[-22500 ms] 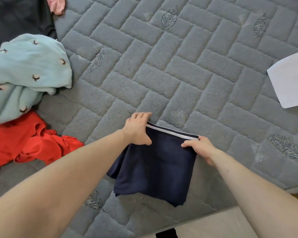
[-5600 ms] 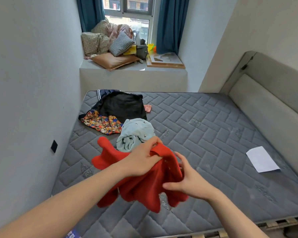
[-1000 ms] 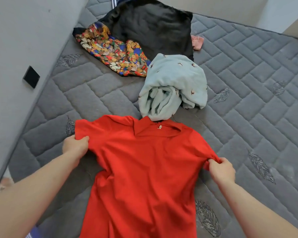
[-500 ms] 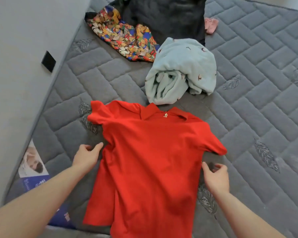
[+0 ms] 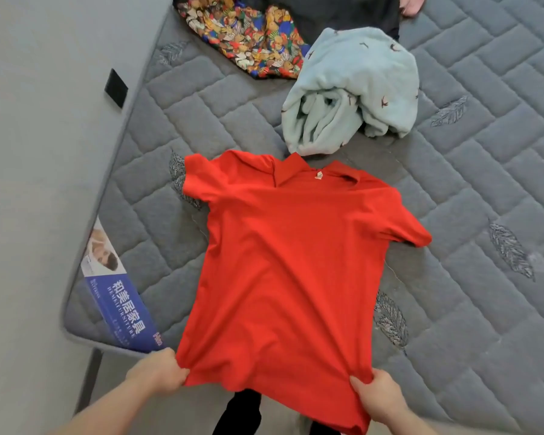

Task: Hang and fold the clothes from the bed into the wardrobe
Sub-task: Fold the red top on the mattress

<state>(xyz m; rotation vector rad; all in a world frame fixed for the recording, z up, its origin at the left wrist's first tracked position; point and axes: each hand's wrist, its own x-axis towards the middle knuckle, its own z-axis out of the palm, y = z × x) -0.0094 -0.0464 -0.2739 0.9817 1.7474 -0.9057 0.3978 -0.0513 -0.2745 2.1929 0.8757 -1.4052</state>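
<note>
Both hands pinch the hem of the red polo shirt (image 5: 289, 262), left hand (image 5: 157, 373) and right hand (image 5: 379, 395) at opposite corners. It lies spread on the grey mattress (image 5: 484, 189), collar just beside a rolled pale-blue fleece garment (image 5: 352, 89).

Both forearms enter bare to the wrist with no sleeve visible, the left hand (image 5: 157, 372) and right hand (image 5: 379, 397) carry no rings, watch or gloves, and dark trouser legs (image 5: 242, 412) show below.
</note>
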